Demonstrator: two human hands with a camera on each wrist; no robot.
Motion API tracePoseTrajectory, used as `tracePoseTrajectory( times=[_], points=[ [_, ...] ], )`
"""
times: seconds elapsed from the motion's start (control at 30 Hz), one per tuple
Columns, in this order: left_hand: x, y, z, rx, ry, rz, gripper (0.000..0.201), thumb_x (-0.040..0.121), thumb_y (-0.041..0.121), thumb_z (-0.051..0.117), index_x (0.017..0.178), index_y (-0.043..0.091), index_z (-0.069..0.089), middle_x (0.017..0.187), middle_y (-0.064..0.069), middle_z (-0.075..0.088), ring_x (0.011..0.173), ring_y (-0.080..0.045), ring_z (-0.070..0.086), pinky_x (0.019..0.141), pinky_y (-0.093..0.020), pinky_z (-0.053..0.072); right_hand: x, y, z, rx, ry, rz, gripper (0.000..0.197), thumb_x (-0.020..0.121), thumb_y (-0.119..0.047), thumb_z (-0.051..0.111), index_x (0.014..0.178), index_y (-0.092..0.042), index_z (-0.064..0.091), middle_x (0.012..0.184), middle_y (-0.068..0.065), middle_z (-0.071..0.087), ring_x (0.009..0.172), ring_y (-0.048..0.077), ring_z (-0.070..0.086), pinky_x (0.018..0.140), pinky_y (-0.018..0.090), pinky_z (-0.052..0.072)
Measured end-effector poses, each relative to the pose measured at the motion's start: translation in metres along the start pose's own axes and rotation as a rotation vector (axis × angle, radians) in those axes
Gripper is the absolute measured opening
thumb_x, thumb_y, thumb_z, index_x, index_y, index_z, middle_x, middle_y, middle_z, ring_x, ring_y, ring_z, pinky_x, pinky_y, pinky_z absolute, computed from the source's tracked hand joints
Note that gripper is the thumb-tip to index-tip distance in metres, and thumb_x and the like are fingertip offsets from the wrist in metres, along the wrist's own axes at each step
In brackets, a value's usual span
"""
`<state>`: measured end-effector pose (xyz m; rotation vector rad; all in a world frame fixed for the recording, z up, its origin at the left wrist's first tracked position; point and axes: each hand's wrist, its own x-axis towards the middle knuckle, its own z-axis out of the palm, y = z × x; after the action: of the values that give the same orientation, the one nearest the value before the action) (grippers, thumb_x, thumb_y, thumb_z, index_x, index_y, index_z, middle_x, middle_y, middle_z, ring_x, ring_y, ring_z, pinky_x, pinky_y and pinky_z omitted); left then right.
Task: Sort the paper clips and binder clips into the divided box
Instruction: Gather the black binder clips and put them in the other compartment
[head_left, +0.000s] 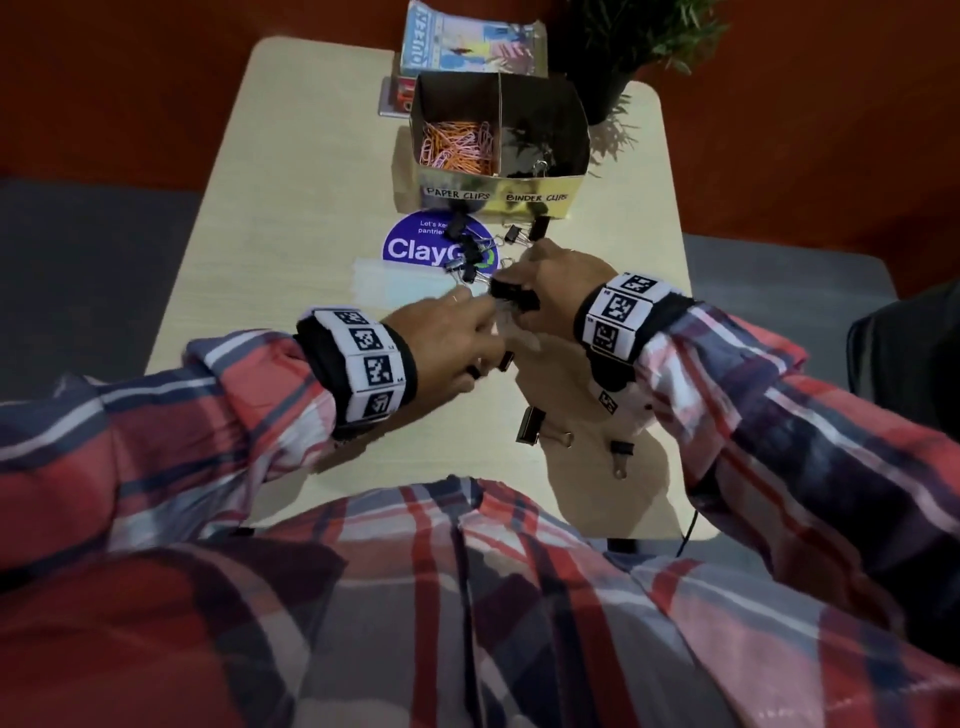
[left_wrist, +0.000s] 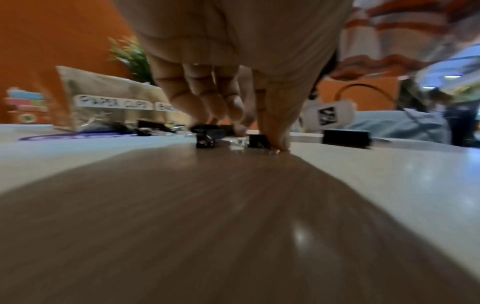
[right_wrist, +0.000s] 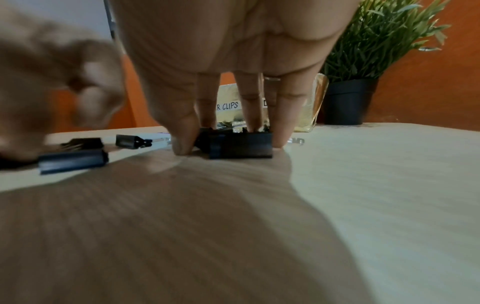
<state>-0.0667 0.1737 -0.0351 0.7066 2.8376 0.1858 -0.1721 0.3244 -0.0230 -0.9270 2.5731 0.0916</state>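
The divided box (head_left: 498, 182) stands at the back of the table, with paper clips (head_left: 457, 148) in its left compartment and binder clips (head_left: 540, 166) in its right. My right hand (head_left: 550, 291) grips a large black binder clip (head_left: 511, 296) (right_wrist: 241, 146) between its thumb and fingers (right_wrist: 279, 131), down on the tabletop. My left hand (head_left: 452, 332) curls its thumb (left_wrist: 278, 139) and fingertips around a small black binder clip (left_wrist: 257, 140) lying on the table. Another small clip (left_wrist: 205, 139) lies just to the left of it.
Several binder clips (head_left: 467, 254) are scattered on a purple sticker (head_left: 415, 249) in front of the box. A large clip (head_left: 530, 425) and a small one (head_left: 621, 449) lie near the front edge. A book (head_left: 467, 44) and a potted plant (head_left: 613, 98) stand behind the box.
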Motion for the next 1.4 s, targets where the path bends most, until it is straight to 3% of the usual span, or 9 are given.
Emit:
tracePoseTrajectory(
  times=[0.1, 0.23, 0.47, 0.67, 0.77, 0.9, 1.1, 1.3, 1.4],
  points=[
    [0.013, -0.01, -0.009, -0.09, -0.032, -0.33, 0.051, 0.073, 0.041, 0.075, 0.114, 0.025, 0.048, 0.123, 0.001, 0.041, 0.11, -0.022, 0.041, 0.078, -0.034, 0.043, -0.003, 0.002, 0.001, -0.016, 0.02, 0.008, 0.047, 0.087, -0.021, 0.057, 0.132, -0.032, 0.05, 0.119, 0.011, 0.048, 0.104, 0.033, 0.058, 0.077, 0.036, 0.047],
    [0.033, -0.024, -0.015, -0.16, -0.08, -0.477, 0.074, 0.07, 0.043, 0.078, 0.131, 0.022, 0.042, 0.133, -0.006, 0.039, 0.116, -0.032, 0.046, 0.086, -0.039, 0.043, -0.002, 0.0, 0.004, -0.016, 0.028, 0.039, 0.047, 0.087, -0.017, 0.054, 0.132, -0.029, 0.049, 0.118, 0.008, 0.048, 0.105, 0.03, 0.057, 0.073, 0.034, 0.046],
    [0.052, -0.026, -0.015, -0.29, 0.002, -0.462, 0.033, 0.079, 0.011, 0.067, 0.108, 0.019, 0.054, 0.127, -0.012, 0.039, 0.094, -0.035, 0.058, 0.079, -0.038, 0.051, 0.0, -0.004, 0.005, 0.041, 0.04, 0.05, 0.039, 0.089, -0.029, 0.056, 0.127, -0.019, 0.05, 0.119, 0.009, 0.045, 0.102, 0.03, 0.058, 0.072, 0.032, 0.042],
    [0.054, -0.039, -0.014, -0.218, 0.069, -0.492, 0.083, 0.064, 0.032, 0.082, 0.134, 0.031, 0.039, 0.136, -0.003, 0.034, 0.121, -0.03, 0.038, 0.091, -0.044, 0.047, 0.002, -0.001, 0.006, 0.063, 0.067, 0.047, 0.029, 0.088, -0.026, 0.06, 0.115, -0.017, 0.055, 0.114, 0.007, 0.041, 0.086, 0.03, 0.059, 0.067, 0.031, 0.042],
    [0.056, -0.05, -0.021, -0.147, -0.019, -0.493, 0.104, 0.058, 0.047, 0.082, 0.144, 0.037, 0.025, 0.146, 0.001, 0.027, 0.132, -0.031, 0.027, 0.096, -0.048, 0.041, 0.0, 0.001, 0.005, 0.114, 0.103, 0.036, 0.025, 0.086, -0.028, 0.063, 0.108, -0.018, 0.057, 0.113, 0.007, 0.043, 0.088, 0.028, 0.058, 0.067, 0.029, 0.038],
    [0.061, -0.055, -0.025, -0.14, -0.143, -0.428, 0.094, 0.061, 0.051, 0.078, 0.142, 0.037, 0.031, 0.143, 0.004, 0.031, 0.126, -0.03, 0.031, 0.099, -0.045, 0.041, -0.005, 0.009, -0.013, 0.27, 0.293, 0.083, 0.023, 0.078, -0.016, 0.07, 0.101, -0.016, 0.063, 0.107, 0.004, 0.049, 0.085, 0.02, 0.05, 0.07, 0.025, 0.035],
    [0.067, -0.045, -0.026, -0.145, -0.142, -0.391, 0.067, 0.073, 0.031, 0.075, 0.132, 0.035, 0.044, 0.128, -0.002, 0.037, 0.113, -0.031, 0.04, 0.09, -0.042, 0.045, 0.031, 0.032, -0.081, 0.271, 0.54, 0.129, 0.024, 0.077, -0.014, 0.072, 0.101, -0.014, 0.066, 0.115, 0.008, 0.053, 0.095, 0.021, 0.053, 0.071, 0.022, 0.033],
    [0.068, -0.032, -0.02, -0.126, -0.093, -0.38, 0.071, 0.067, 0.06, 0.066, 0.127, 0.029, 0.045, 0.138, -0.003, 0.032, 0.119, -0.033, 0.034, 0.091, -0.045, 0.043, 0.087, 0.04, -0.095, 0.112, 0.359, 0.139, 0.026, 0.082, -0.016, 0.067, 0.108, -0.014, 0.066, 0.125, 0.016, 0.05, 0.11, 0.032, 0.055, 0.084, 0.03, 0.043],
    [0.067, -0.025, -0.016, -0.103, -0.105, -0.35, 0.066, 0.069, 0.057, 0.065, 0.127, 0.033, 0.044, 0.132, 0.0, 0.04, 0.118, -0.032, 0.035, 0.091, -0.047, 0.045, 0.096, 0.039, -0.084, 0.063, 0.258, 0.146, 0.03, 0.085, -0.014, 0.06, 0.114, -0.02, 0.067, 0.128, 0.015, 0.05, 0.114, 0.033, 0.054, 0.096, 0.037, 0.045]
  ],
)
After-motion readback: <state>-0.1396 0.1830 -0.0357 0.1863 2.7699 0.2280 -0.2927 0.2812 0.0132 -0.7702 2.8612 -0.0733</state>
